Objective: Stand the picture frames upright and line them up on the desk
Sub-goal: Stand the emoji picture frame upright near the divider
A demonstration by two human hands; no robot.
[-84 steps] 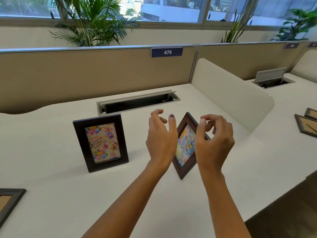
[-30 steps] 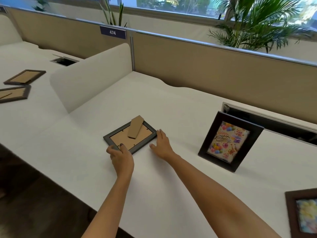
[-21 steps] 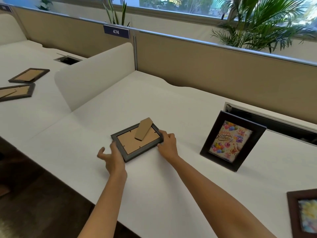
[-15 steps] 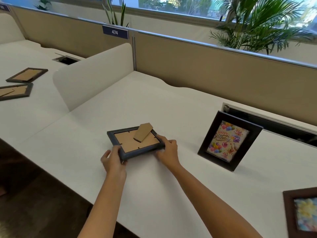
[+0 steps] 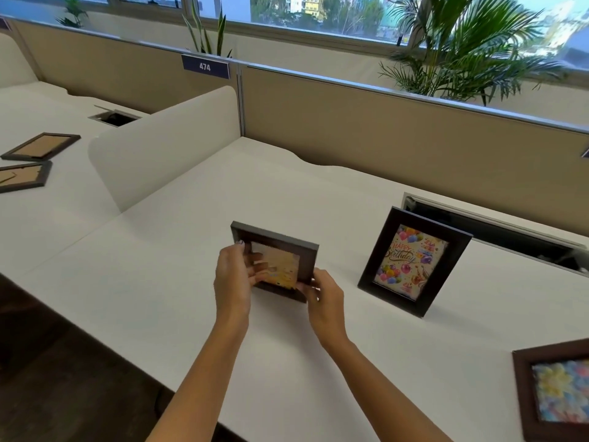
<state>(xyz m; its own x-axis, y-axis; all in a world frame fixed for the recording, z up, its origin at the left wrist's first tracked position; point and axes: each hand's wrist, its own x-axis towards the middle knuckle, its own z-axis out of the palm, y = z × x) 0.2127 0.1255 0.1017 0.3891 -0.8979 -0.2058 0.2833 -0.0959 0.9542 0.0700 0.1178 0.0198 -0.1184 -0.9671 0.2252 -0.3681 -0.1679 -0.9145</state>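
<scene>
A small dark picture frame (image 5: 283, 247) is lifted off the white desk (image 5: 223, 193), its glass front tilted toward me. My left hand (image 5: 232, 279) grips its left edge and my right hand (image 5: 325, 296) pinches its lower right corner. To the right, a black frame with a birthday picture (image 5: 412, 261) stands upright on the desk. A brown frame with a pastel picture (image 5: 554, 389) shows at the lower right edge, partly cut off.
A rounded white divider (image 5: 165, 138) separates this desk from the left desk, where two frames (image 5: 38, 146) lie face down. A cable slot (image 5: 497, 231) opens behind the birthday frame. A tan partition (image 5: 382, 132) runs along the back. The desk's front edge drops to dark floor (image 5: 63, 378).
The dark frame lay face down on the desk; both hands have picked it up and turned it so its front faces me. The camera view shifted slightly.
</scene>
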